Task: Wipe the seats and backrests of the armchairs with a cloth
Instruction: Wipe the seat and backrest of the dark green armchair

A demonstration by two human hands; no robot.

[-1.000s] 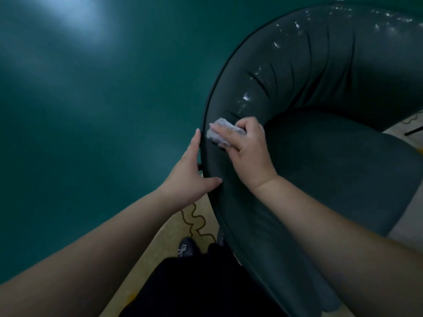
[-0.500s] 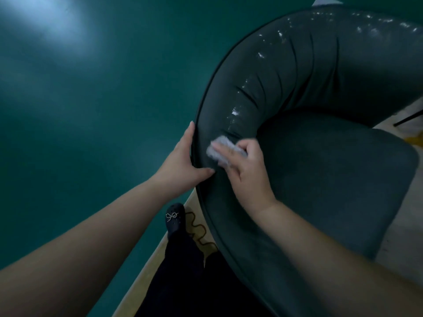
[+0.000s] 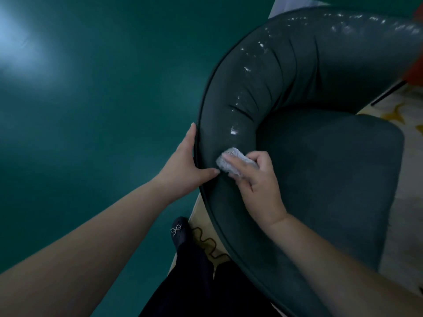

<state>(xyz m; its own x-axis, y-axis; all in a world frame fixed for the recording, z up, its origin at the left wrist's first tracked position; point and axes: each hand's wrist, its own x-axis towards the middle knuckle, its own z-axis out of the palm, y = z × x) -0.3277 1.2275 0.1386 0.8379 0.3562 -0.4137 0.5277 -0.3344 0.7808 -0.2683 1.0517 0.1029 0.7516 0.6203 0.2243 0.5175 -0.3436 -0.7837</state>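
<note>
Left hand (image 3: 183,168) lies on the outer edge of the armchair (image 3: 297,110) backrest (image 3: 286,72): its fingers (image 3: 191,136) lie straight along the piping, thumb hooked over the top, bracing, not gripping anything loose.

Cloth (image 3: 231,162) sits just right of that thumb, a pale wad pressed on the padded roll where backrest runs into armrest. Right hand (image 3: 263,181) holds it, fingers curled over the wad.

The roll's long axis curves away from the cloth, up and rightward around the seat (image 3: 332,179). Glossy patches (wet, probably) dot that stretch. The right hand is the nearer one for any stroke along it or down onto the seat.

No containers in view.

Below the armchair: dark shoe (image 3: 178,232), patterned rug (image 3: 400,115).
</note>
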